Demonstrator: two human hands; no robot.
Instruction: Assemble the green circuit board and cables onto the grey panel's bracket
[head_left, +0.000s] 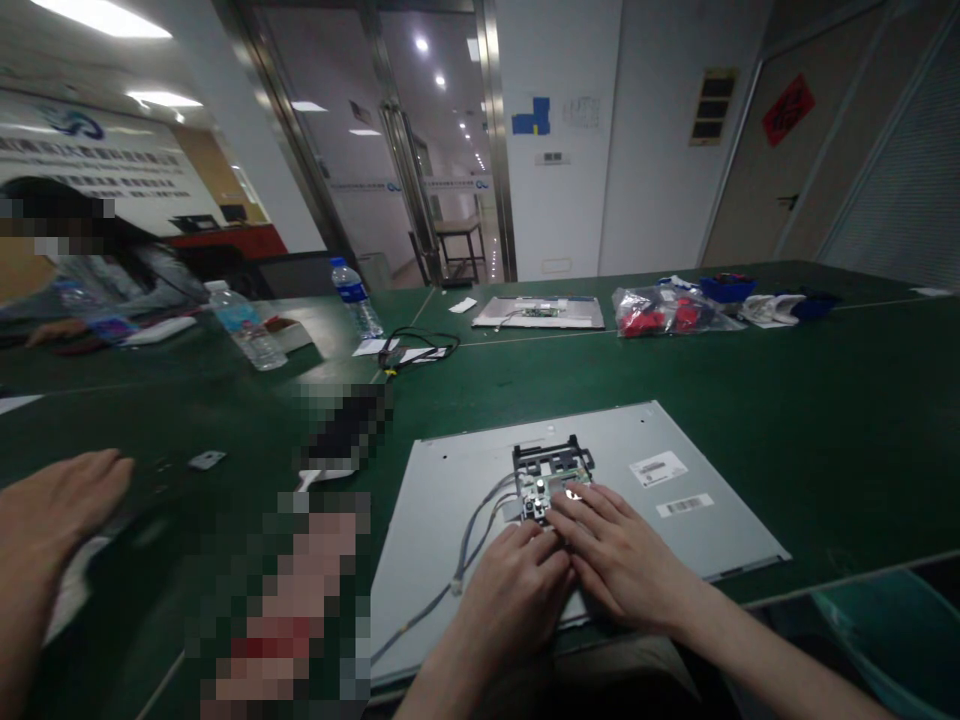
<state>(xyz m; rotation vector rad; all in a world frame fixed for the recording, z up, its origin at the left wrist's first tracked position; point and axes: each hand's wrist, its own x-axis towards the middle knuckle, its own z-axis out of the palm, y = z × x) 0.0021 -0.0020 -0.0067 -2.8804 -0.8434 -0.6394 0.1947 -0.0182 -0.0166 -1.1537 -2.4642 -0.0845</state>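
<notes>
A grey metal display panel (660,440) lies back-up on the green table in front of me. Near its middle sits a small circuit board (541,492) under a black plastic bracket (553,461). My right hand (619,555) lies flat on the panel, fingers stretched out and fingertips touching the board. My left hand (517,590) rests beside it, fingers curled down against the panel just below the board; whether it holds anything is hidden. Grey cables (469,540) run from the board toward the panel's near left edge.
Another person's hand (56,505) rests on the table at the far left, and a seated person is at the back left. Water bottles (251,330), a black cable (412,350), a second panel (540,312), bagged red parts (660,312) and a blue tray (727,288) lie farther back.
</notes>
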